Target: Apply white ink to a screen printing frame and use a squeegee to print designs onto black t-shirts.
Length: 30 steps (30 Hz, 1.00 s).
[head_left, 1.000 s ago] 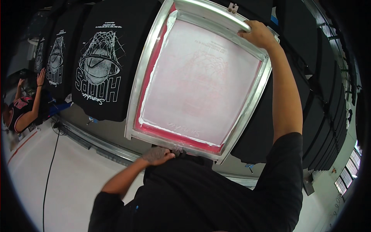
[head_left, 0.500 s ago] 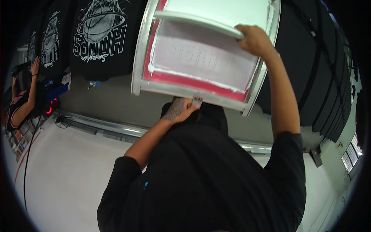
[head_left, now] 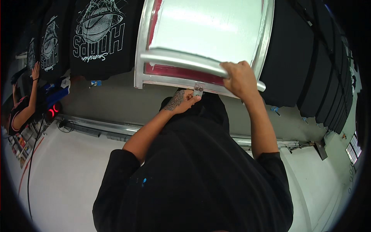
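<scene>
A screen-printing frame (head_left: 140, 50) with silver metal edges lies in front of me at the top. White ink (head_left: 208, 27) covers most of its mesh, and a red border (head_left: 174, 71) shows along the near side. My right hand (head_left: 244, 83) is wrapped round the right part of a long squeegee (head_left: 181, 61) with a silver handle. It lies across the near end of the screen, slightly tilted. At the middle of the frame's near edge, my left hand (head_left: 183, 102) pinches a small metal bracket (head_left: 198, 89).
Black shirts (head_left: 98, 42) with a white basketball print hang in a row at left. More black shirts (head_left: 286, 69) line the right side. At far left another person's arm (head_left: 33, 91) reaches up to a shirt. A metal rail (head_left: 112, 125) runs along the floor behind me.
My right hand has drawn the squeegee toward me, from the screen's middle to its near end. White ink now covers mesh where faint lettering showed. My left hand stays at the bracket.
</scene>
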### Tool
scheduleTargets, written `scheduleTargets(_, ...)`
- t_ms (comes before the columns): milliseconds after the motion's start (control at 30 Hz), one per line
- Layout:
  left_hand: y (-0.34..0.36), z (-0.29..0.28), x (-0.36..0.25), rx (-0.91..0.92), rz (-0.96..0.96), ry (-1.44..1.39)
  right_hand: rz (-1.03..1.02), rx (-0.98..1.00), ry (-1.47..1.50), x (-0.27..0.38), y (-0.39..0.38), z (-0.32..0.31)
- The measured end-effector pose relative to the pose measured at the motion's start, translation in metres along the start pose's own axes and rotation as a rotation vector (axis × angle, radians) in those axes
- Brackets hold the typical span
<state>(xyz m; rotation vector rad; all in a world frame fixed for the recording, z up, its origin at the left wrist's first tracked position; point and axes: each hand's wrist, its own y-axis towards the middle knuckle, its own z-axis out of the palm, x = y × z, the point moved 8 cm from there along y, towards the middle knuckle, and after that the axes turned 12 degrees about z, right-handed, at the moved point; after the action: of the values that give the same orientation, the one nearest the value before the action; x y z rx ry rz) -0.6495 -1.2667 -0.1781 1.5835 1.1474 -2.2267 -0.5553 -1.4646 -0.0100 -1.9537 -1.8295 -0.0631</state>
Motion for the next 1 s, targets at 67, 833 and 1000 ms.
scheduleTargets(67, 0.005, -0.011, 0.03, 0.037, 0.001, 0.252, 0.005, -0.081, -0.032, -0.008, 0.03, -0.019)
scheduleTargets(833, 0.159, -0.199, -0.345, -0.713, 0.889, 1.613, -0.105, -0.385, -0.113, -0.083, 0.208, -0.073)
scheduleTargets(1000, 0.138, -0.199, -0.303, -0.312, 0.921, 1.622, -0.032, -0.308, -0.06, -0.057, 0.11, -0.093)
